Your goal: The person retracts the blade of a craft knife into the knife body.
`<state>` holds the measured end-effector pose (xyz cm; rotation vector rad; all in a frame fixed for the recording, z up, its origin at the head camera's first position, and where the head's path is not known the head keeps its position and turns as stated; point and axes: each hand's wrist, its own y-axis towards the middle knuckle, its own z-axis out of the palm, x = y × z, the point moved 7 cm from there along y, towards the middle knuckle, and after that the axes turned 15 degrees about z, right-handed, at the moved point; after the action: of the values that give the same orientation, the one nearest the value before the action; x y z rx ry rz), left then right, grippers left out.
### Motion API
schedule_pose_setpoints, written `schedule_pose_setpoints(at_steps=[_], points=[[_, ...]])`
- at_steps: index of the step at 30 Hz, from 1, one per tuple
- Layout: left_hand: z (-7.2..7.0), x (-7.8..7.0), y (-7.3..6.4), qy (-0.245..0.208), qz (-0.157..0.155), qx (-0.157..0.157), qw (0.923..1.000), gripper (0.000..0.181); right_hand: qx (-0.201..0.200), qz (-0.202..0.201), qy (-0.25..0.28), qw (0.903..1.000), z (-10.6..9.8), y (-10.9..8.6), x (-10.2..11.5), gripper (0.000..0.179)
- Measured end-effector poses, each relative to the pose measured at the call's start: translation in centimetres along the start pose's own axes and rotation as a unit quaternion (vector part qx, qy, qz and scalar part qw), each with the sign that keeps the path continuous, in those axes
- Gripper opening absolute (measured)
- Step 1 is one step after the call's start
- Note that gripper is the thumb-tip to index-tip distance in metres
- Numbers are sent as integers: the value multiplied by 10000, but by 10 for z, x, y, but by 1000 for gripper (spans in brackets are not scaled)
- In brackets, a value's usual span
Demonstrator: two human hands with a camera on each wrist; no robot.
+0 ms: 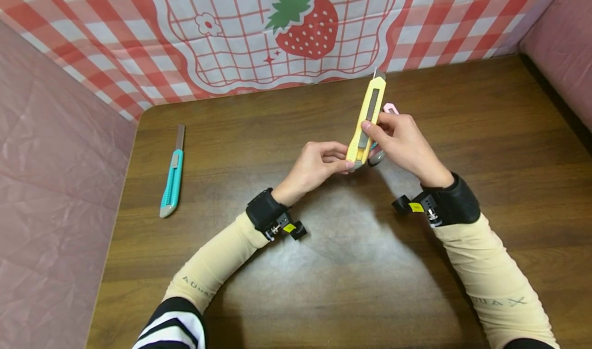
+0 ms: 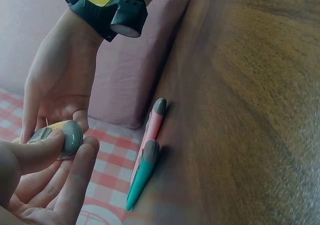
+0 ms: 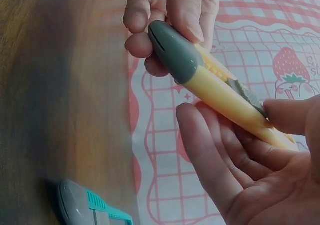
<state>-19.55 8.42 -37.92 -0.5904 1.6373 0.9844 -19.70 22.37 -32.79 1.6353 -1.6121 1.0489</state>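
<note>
Both hands hold a yellow box cutter (image 1: 369, 110) above the table, its front end tilted up and away. My left hand (image 1: 312, 166) pinches the grey end cap (image 3: 175, 52) between thumb and fingers. Around the body curls my right hand (image 1: 404, 141), its thumb on the dark slider (image 3: 247, 96). A thin sliver of metal shows at the cutter's top end. Behind the right hand lie a pink cutter (image 2: 154, 126) and a teal cutter (image 2: 142, 177), side by side in the left wrist view and mostly hidden in the head view.
Another teal cutter (image 1: 172, 182) lies at the table's left with its blade out. The brown wooden table (image 1: 296, 277) ends at a red-and-white checked cloth (image 1: 231, 30) with a strawberry print. Pink fabric (image 1: 60, 195) stands along the left side, and more at the right.
</note>
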Motion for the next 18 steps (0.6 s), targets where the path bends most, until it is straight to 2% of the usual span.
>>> schedule_pose_setpoints(at_steps=[8,18], points=[[-2,2,-1,165,-169,-78,9997,22,276,195,-71,9994,4,1,-2,32],[0,2,-1,117,-82,-129,9998,21,67,50,-236,9997,5,0,-1,27]])
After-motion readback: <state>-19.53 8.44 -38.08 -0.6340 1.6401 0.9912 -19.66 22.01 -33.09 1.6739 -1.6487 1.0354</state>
